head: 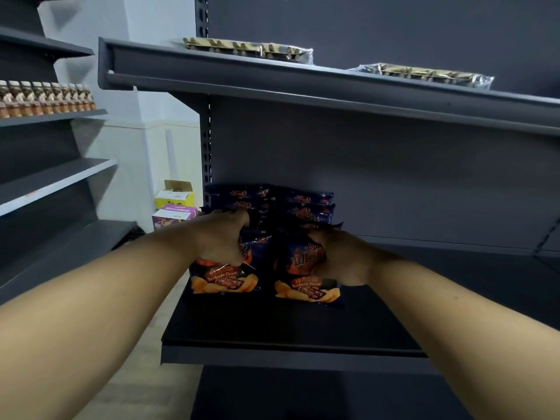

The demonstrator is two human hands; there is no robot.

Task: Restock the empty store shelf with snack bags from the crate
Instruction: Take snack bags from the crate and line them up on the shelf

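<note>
Two rows of dark blue barbecue snack bags stand on the dark shelf (291, 328), near its left end. My left hand (222, 237) grips the top of the front bag of the left row (224, 278). My right hand (339, 256) grips the front bag of the right row (306, 286) at its right side. Behind them more of the same bags (303, 204) stand against the back panel. The crate is out of view.
The shelf above (303, 83) carries two flat clear-wrapped gold packs (251, 48). Shelving to the left holds a row of small bottles (45, 98). Cardboard boxes (174, 207) sit on the floor by the wall. To the right of the bags the shelf is bare.
</note>
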